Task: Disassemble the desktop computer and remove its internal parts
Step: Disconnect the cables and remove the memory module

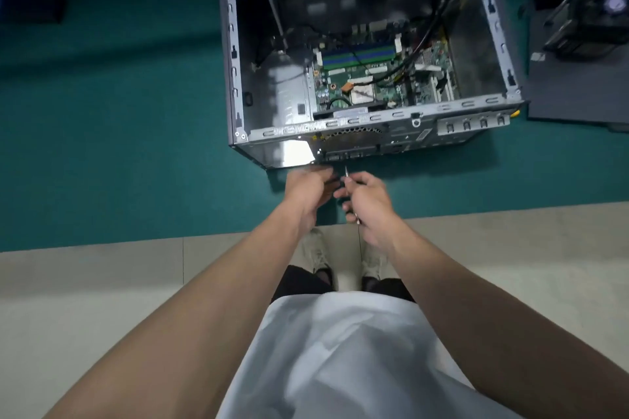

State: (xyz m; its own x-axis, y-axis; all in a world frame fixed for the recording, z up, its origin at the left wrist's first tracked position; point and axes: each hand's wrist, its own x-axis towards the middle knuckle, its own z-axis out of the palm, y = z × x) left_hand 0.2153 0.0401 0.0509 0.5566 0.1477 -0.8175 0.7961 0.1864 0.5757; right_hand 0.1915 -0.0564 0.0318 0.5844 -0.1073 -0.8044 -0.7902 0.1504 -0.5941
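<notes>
An open grey desktop case [340,133] lies on its side on a green table [136,146]. Inside it sits a green motherboard [381,78] with blue memory slots and black cables. My right hand [367,204] grips a thin screwdriver [346,173], whose tip points up toward the case's rear panel. My left hand [311,189] hovers beside it just below the case's near edge, fingers curled and blurred; whether it holds anything I cannot tell.
A dark flat panel [571,92] lies right of the case, with a heap of removed parts and cables [578,3] behind it. The table's near edge runs just behind my wrists, with pale floor tiles [102,282] below.
</notes>
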